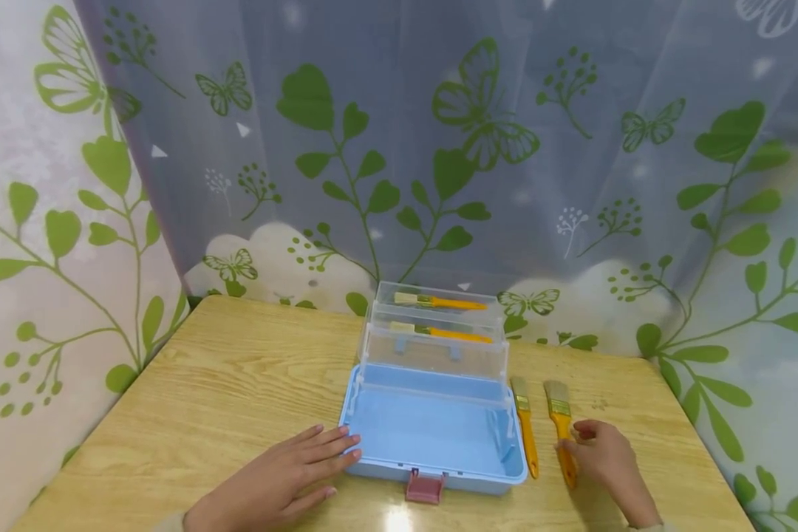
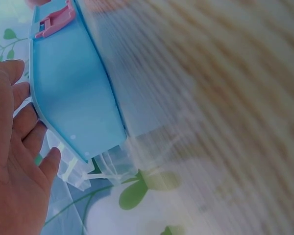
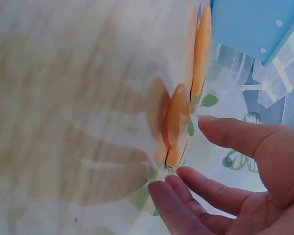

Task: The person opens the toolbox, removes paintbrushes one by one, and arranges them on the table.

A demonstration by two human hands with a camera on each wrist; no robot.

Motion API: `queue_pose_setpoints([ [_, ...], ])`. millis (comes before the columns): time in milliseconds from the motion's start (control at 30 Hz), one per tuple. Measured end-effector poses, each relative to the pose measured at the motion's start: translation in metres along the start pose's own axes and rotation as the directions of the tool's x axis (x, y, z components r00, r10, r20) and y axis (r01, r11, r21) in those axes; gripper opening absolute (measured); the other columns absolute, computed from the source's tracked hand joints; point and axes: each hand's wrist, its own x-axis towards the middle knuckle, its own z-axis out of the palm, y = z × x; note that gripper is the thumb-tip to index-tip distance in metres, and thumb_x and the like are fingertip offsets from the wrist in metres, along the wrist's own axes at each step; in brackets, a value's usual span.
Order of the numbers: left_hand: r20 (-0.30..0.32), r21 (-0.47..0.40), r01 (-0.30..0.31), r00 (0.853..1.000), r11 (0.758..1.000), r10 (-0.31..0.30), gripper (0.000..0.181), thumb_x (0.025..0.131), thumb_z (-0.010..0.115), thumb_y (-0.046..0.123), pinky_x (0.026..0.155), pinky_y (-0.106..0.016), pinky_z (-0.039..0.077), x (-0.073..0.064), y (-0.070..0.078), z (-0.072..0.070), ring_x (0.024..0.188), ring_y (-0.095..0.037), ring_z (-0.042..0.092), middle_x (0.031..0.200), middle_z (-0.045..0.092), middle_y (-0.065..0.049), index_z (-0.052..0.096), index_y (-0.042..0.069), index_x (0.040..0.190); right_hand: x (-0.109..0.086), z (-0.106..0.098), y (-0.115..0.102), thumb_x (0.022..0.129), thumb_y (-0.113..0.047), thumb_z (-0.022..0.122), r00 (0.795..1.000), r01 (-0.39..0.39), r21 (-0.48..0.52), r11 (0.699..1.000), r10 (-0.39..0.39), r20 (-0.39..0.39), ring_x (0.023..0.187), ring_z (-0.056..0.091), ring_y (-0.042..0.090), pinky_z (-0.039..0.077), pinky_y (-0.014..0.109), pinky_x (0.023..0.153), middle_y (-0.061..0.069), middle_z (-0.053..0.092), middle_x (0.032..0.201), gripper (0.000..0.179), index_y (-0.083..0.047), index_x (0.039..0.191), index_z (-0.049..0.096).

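A light blue plastic box (image 1: pixel 425 436) stands with its clear tiered trays (image 1: pixel 432 360) raised at the back. The fingers of my left hand (image 1: pixel 282 473) are extended and rest at the box's left front rim; the left wrist view shows them along its edge. To the right of the box lie two paintbrushes with orange handles. My right hand (image 1: pixel 608 454) is at the handle of the outer, wider paintbrush (image 1: pixel 560 425), thumb and fingers spread apart on either side of it. Nearer the box is the narrower paintbrush (image 1: pixel 525 428).
In the clear trays lie an upper paintbrush (image 1: pixel 462 304) and a lower paintbrush (image 1: pixel 462 335). A pink latch (image 1: pixel 425 488) hangs at the box's front. The wooden table (image 1: pixel 253 362) meets a patterned curtain (image 1: pixel 399 185) behind and at the sides.
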Motion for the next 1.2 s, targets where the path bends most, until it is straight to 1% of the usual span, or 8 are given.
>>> queue_pose_setpoints([
  [167,0.019,-0.017,0.000,1.000,1.000,0.000,0.056,0.109,0.049,0.033,0.126,-0.021,0.000,0.001,0.001,-0.001,0.149,-0.017,0.038,0.163,0.038,-0.002,0.035,0.017,0.160,-0.003,-0.005,0.001,0.095,-0.023,0.071,1.000,0.022,0.048,0.999,-0.021,-0.021,0.101,0.069,0.048,0.060,0.049,0.076,0.039,0.061,0.123,0.052,0.017,0.126,0.060],
  [433,-0.012,0.004,-0.020,1.000,1.000,0.020,0.054,0.107,0.055,0.032,0.110,-0.047,0.047,0.005,0.004,0.003,0.148,-0.020,0.041,0.160,0.043,-0.003,0.043,0.014,0.156,-0.007,-0.011,-0.006,0.096,-0.010,0.070,0.977,0.131,0.189,0.973,-0.095,-0.189,0.101,0.071,0.043,0.062,0.030,0.069,0.034,0.064,0.125,0.038,0.012,0.126,0.063],
  [567,-0.016,-0.014,-0.015,1.000,1.000,0.015,0.057,0.105,0.058,0.030,0.107,-0.051,0.049,0.007,0.006,0.006,0.149,-0.021,0.039,0.160,0.043,-0.004,0.042,0.014,0.157,-0.004,-0.013,-0.015,0.094,-0.002,0.070,0.913,0.302,0.225,0.926,-0.213,-0.349,0.091,0.073,0.011,0.056,0.011,0.070,0.026,0.069,0.117,0.028,0.008,0.120,0.068],
  [667,-0.010,-0.021,-0.006,1.000,1.000,0.005,0.058,0.105,0.059,0.030,0.108,-0.050,0.048,0.006,0.006,0.006,0.149,-0.021,0.038,0.161,0.042,-0.004,0.040,0.015,0.158,0.003,-0.010,-0.025,0.092,0.002,0.071,0.853,0.416,0.260,0.872,-0.274,-0.444,0.088,0.062,-0.011,0.052,0.005,0.074,0.005,0.072,0.110,0.025,0.005,0.117,0.070],
  [833,0.003,-0.014,0.005,1.000,1.000,-0.005,0.058,0.106,0.055,0.033,0.110,-0.048,0.047,0.004,0.005,0.003,0.149,-0.021,0.038,0.162,0.040,-0.003,0.037,0.017,0.160,0.020,-0.007,-0.051,0.091,0.008,0.070,0.772,0.566,0.320,0.760,-0.352,-0.529,0.088,0.064,-0.010,0.053,0.007,0.078,0.003,0.074,0.101,0.022,0.005,0.112,0.072],
  [933,0.000,-0.005,0.004,1.000,1.000,-0.004,0.057,0.106,0.056,0.032,0.109,-0.048,0.048,0.004,0.006,0.001,0.149,-0.022,0.038,0.161,0.042,-0.004,0.039,0.016,0.159,0.034,-0.010,-0.069,0.091,0.008,0.069,0.739,0.637,0.349,0.687,-0.415,-0.531,0.087,0.068,-0.002,0.055,0.010,0.081,0.020,0.074,0.100,0.018,0.006,0.109,0.073],
  [1033,-0.005,0.004,0.003,1.000,1.000,-0.003,0.056,0.105,0.057,0.031,0.116,-0.040,0.041,0.005,0.006,-0.001,0.148,-0.023,0.039,0.160,0.044,-0.005,0.042,0.014,0.157,0.048,-0.015,-0.086,0.093,0.004,0.069,0.735,0.672,0.399,0.624,-0.496,-0.462,0.090,0.070,0.005,0.056,0.013,0.084,0.022,0.073,0.102,0.016,0.005,0.109,0.073],
  [1200,-0.018,0.004,-0.007,1.000,1.000,0.007,0.055,0.106,0.056,0.032,0.126,-0.022,0.004,0.006,0.005,0.000,0.148,-0.023,0.039,0.159,0.045,-0.006,0.044,0.012,0.156,0.070,-0.024,-0.114,0.096,-0.003,0.069,0.749,0.649,0.470,0.598,-0.609,-0.260,0.098,0.072,0.012,0.057,0.017,0.086,0.019,0.074,0.109,0.019,0.003,0.113,0.073],
])
